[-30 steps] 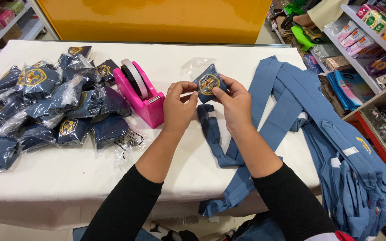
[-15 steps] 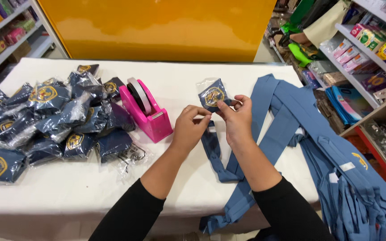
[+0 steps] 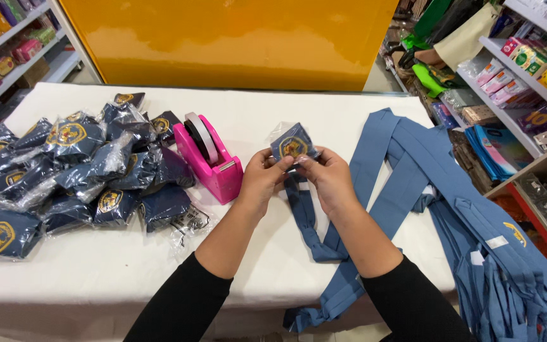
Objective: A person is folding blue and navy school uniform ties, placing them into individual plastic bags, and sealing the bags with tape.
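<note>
From the head camera, your two hands meet over the middle of the white table (image 3: 64, 297). Your left hand (image 3: 262, 179) and right hand (image 3: 329, 179) both pinch one small clear-wrapped packet (image 3: 292, 147) — a folded dark blue cloth with a gold emblem — lifted just above the tabletop, fingertips closed on its lower edge.

Directly under your hands lies one loose blue tie (image 3: 314, 234), running down toward the table's near edge. To your right a heap of blue ties (image 3: 476, 240) spreads across the table corner and hangs over it; they overlap too much to count exactly.

Just left of your left hand stands one pink tape dispenser (image 3: 210, 161) with a single roll of tape on it. Beyond that, a pile of wrapped packets (image 3: 77, 171) covers the left part of the table — roughly fifteen, though several are buried under others.

An orange panel (image 3: 235, 38) stands behind the table, and shelves of goods (image 3: 527, 69) line the right side.
</note>
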